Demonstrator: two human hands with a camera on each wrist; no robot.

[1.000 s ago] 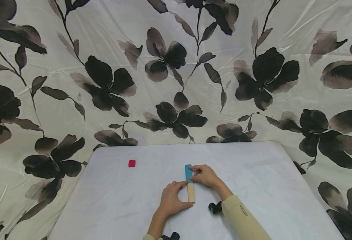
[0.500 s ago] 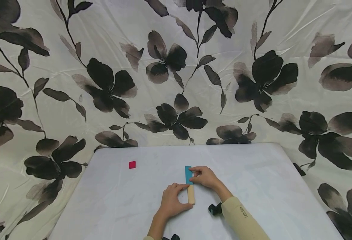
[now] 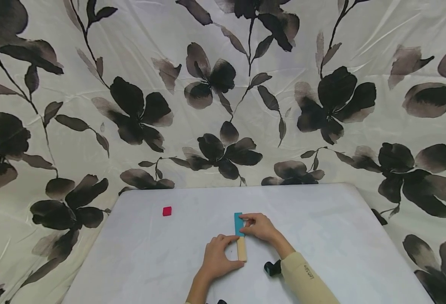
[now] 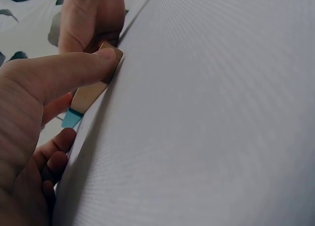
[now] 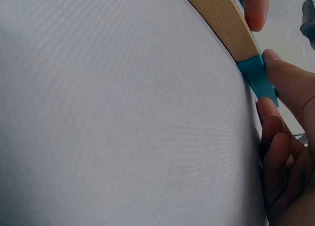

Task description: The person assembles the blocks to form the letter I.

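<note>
Floral cloth [image 3: 276, 101] backs the white desk [image 3: 314, 219]; the left hand [image 3: 217, 255] grips a wooden block [image 3: 241, 250] by its ends, the right hand [image 3: 261, 227] pinches the blue block [image 3: 238, 224] touching it, seemingly to align both.

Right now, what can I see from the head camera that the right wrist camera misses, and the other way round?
Only the head view shows the red cube, the beige sleeve, the black device near its cuff, and the near end of the wooden block.

Only the right wrist view shows that block's fine grain.

Both show the blue block touching the wooden block end to end, the right hand pinching the blue block, at least part of the left hand, the white table and some floral cloth.
</note>
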